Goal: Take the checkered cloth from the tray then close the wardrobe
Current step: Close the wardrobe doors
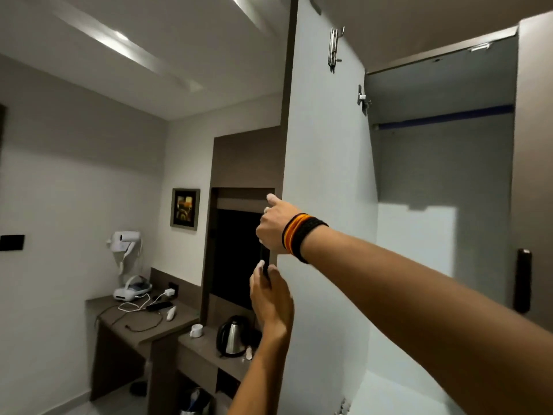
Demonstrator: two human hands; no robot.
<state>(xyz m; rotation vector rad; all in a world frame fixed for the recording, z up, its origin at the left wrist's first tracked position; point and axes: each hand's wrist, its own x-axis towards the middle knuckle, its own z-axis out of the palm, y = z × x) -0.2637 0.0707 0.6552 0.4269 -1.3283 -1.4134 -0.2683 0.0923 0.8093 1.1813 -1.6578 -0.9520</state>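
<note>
The wardrobe door (pixel 326 163) stands open, its pale inner face toward me and its dark edge running up the middle of the view. My right hand (pixel 273 227), with orange and black bands at the wrist, grips the door's free edge at its dark handle (pixel 265 259). Just below, my left hand (pixel 270 298) is closed on the lower end of the same handle. The wardrobe's inside (pixel 443 181) is open on the right, with a blue strip along an upper shelf. No checkered cloth or tray is in view.
The second wardrobe door (pixel 535 163) with a dark handle (pixel 523 280) is at the far right. To the left are a desk (pixel 140 322) with cables and a headset, a steel kettle (pixel 233 336), a white cup (pixel 196 330) and a wall hair dryer (pixel 124 241).
</note>
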